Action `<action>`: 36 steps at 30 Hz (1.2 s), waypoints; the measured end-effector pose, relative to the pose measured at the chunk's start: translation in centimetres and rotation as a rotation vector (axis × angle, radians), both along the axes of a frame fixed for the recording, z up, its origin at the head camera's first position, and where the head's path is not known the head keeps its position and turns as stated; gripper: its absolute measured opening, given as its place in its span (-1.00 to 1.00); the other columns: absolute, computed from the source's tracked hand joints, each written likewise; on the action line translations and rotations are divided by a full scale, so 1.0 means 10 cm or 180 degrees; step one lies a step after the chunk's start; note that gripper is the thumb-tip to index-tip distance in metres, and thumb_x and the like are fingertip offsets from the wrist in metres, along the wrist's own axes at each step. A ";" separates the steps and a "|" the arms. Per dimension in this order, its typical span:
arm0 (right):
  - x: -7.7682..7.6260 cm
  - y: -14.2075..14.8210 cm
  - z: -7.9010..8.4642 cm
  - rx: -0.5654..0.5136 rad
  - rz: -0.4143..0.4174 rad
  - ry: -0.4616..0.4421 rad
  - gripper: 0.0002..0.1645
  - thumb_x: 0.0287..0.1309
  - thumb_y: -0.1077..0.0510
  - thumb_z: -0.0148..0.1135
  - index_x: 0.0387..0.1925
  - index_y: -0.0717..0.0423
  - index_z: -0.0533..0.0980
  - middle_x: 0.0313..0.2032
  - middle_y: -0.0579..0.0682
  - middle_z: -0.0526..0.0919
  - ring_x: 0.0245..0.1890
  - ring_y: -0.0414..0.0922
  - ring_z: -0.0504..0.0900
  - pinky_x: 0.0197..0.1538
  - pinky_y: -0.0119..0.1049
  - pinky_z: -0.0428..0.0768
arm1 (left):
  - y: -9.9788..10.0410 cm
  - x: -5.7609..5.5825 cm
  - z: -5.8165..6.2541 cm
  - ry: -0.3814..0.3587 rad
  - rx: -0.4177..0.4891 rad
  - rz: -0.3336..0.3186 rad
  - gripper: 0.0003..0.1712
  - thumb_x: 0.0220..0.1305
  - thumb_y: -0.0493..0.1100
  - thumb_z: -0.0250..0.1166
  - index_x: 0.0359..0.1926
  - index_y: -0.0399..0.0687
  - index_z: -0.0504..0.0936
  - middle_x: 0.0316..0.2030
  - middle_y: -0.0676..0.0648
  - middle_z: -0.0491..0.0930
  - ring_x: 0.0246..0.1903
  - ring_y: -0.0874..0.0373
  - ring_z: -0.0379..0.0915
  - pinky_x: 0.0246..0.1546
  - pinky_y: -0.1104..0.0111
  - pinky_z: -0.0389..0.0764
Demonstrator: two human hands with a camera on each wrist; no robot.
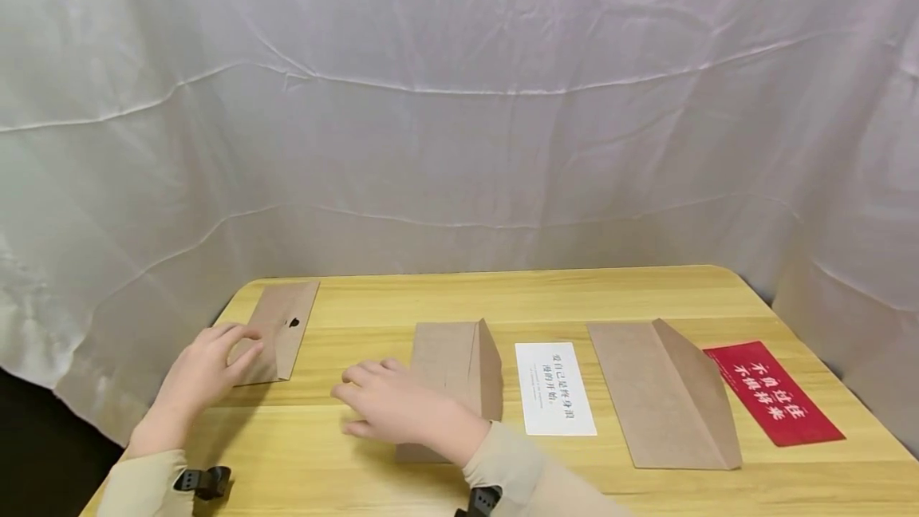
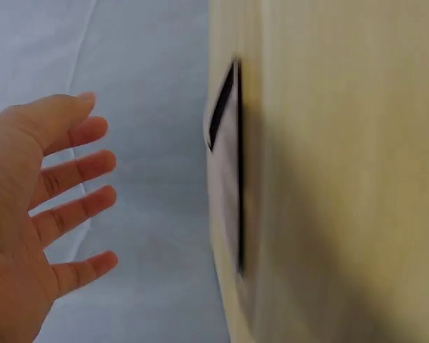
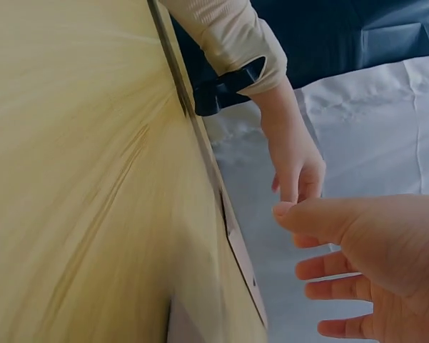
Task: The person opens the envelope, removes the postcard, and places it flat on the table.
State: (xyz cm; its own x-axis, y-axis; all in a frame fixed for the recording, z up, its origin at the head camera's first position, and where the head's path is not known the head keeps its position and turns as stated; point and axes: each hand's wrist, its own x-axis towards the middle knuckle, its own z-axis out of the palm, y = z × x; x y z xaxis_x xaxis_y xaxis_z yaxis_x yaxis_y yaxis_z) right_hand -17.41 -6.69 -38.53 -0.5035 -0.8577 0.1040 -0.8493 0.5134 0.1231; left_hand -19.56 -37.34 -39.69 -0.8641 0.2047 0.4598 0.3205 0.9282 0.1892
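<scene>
My left hand [image 1: 204, 369] hovers over the near part of a closed brown envelope [image 1: 271, 319] with a dark spot, at the table's left end. Its fingers are loosely bent and apart, and nothing is in them; the left wrist view shows the envelope [image 2: 228, 171] beyond the spread fingers [image 2: 78, 171]. Above the left edge of a second brown envelope [image 1: 445, 349], its flap raised, is my right hand [image 1: 405, 405]. That hand is relaxed and bare of any object, and it hides the envelope's lower middle.
Right of the second envelope lies a white card [image 1: 553, 389] with dark writing. Beyond it are a third brown envelope [image 1: 660, 397] with its flap unfolded and a red card [image 1: 778, 397] with white writing. A pale cloth [image 1: 459, 158] hangs behind the wooden table [image 1: 546, 297].
</scene>
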 end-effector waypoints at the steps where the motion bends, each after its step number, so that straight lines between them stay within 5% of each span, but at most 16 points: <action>1: -0.01 -0.04 -0.01 0.0018 -0.0029 -0.0014 -0.42 0.33 -0.29 0.02 0.29 -0.21 0.38 0.22 -0.21 0.47 0.26 -0.24 0.44 0.24 -0.29 0.45 | -0.03 0.00 -0.01 -0.0074 -0.0014 0.0042 -0.74 0.25 -0.09 0.32 -0.10 -0.12 0.65 -0.04 -0.27 0.63 -0.05 -0.31 0.48 -0.11 -0.19 0.47; 8: -0.11 -0.35 -0.13 0.0155 -0.0328 -0.0311 -0.31 0.31 -0.34 0.01 0.39 -0.26 0.28 0.41 -0.19 0.31 0.43 -0.21 0.27 0.40 -0.18 0.35 | -0.14 -0.01 -0.07 -0.0834 -0.0276 0.0307 -0.51 0.32 0.05 0.24 0.12 -0.18 0.57 0.15 -0.42 0.47 0.10 -0.45 0.36 -0.08 -0.34 0.40; 15: -0.23 -0.60 -0.19 0.0214 -0.0510 -0.0529 -0.26 0.32 -0.32 -0.01 0.46 -0.29 0.17 0.50 -0.21 0.12 0.52 -0.20 0.06 0.48 -0.15 0.21 | -0.19 0.01 -0.12 -0.1562 -0.0451 0.0359 -0.32 0.38 0.16 0.12 0.31 -0.23 0.40 0.30 -0.51 0.25 0.28 -0.53 0.09 0.02 -0.53 0.18; 25: -0.32 -0.86 -0.24 0.0245 -0.0600 -0.0562 -0.26 0.34 -0.36 -0.08 0.48 -0.34 0.10 0.52 -0.28 0.04 0.54 -0.28 -0.04 0.52 -0.17 0.11 | -0.23 0.01 -0.14 -0.2024 -0.0369 0.0191 -0.34 0.43 0.04 0.08 0.34 -0.35 0.33 0.31 -0.55 0.21 0.27 -0.63 0.01 0.14 -0.40 0.20; 36: -0.29 -1.02 -0.30 0.0414 -0.0679 -0.0740 -0.25 0.34 -0.38 -0.11 0.48 -0.41 0.04 0.52 -0.36 -0.01 0.53 -0.34 -0.08 0.52 -0.19 0.10 | -0.21 0.03 -0.12 -0.2057 -0.0252 0.0142 -0.38 0.44 -0.01 0.08 0.33 -0.36 0.34 0.30 -0.56 0.21 0.27 -0.59 0.08 0.16 -0.36 0.24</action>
State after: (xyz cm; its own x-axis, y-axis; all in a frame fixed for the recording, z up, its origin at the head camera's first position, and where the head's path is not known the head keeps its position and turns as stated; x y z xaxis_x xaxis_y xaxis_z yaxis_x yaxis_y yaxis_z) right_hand -20.28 -16.88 -41.51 -0.6703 -0.7291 -0.1380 -0.7375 0.6752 0.0150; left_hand -19.23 -39.44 -40.90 -0.9699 0.1740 -0.1703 0.1258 0.9570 0.2613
